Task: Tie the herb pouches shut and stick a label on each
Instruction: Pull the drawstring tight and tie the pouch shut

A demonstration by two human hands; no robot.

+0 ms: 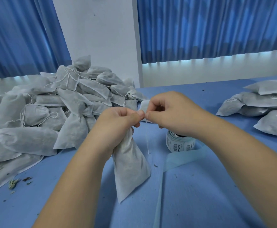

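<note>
A white fabric herb pouch (pixel 131 167) hangs upright in the middle, its bottom corner near the blue table (pixel 200 195). My left hand (pixel 118 119) grips the gathered neck of this pouch. My right hand (pixel 172 111) pinches the pouch's thin white drawstring (pixel 148 142) right beside my left thumb; a loose end of the string dangles down. Just under my right wrist stands a roll of printed labels (pixel 178 143), with its pale backing strip (pixel 180 160) trailing toward me.
A large heap of untied pouches (pixel 52 109) with loose strings fills the table's left side. A smaller stack of labelled pouches (pixel 262 106) lies at the right. Herb crumbs (pixel 13 183) are scattered at the near left. Blue curtains and a white wall stand behind.
</note>
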